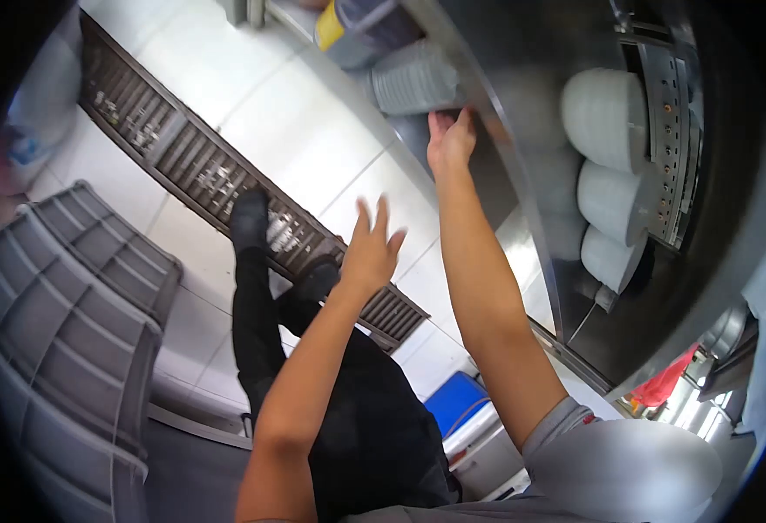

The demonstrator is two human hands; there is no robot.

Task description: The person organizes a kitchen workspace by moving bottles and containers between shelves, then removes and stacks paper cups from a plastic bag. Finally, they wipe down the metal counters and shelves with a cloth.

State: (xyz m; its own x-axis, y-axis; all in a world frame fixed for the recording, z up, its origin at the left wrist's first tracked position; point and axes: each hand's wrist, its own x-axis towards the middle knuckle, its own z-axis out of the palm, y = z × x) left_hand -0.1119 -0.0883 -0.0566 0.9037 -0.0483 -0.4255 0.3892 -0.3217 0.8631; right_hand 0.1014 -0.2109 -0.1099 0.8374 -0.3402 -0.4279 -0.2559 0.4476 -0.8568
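My right hand [451,139] reaches up beneath the edge of a steel counter, thumb and fingers apart. Its fingertips are right at the near end of a stack of translucent plastic containers [415,78], which lies on the shelf under the counter. My left hand [372,250] hangs over the floor in front of my legs with its fingers spread and nothing in it. It is nearest to the dark drain grate [200,179], well apart from the stack.
On the steel counter [514,166] stand stacks of white bowls [605,122]. Large grey crates [69,340] are at the left. My black shoes [250,218] are at the grate among white floor tiles [265,113]. A blue lid [455,401] and a red bag [664,381] show lower right.
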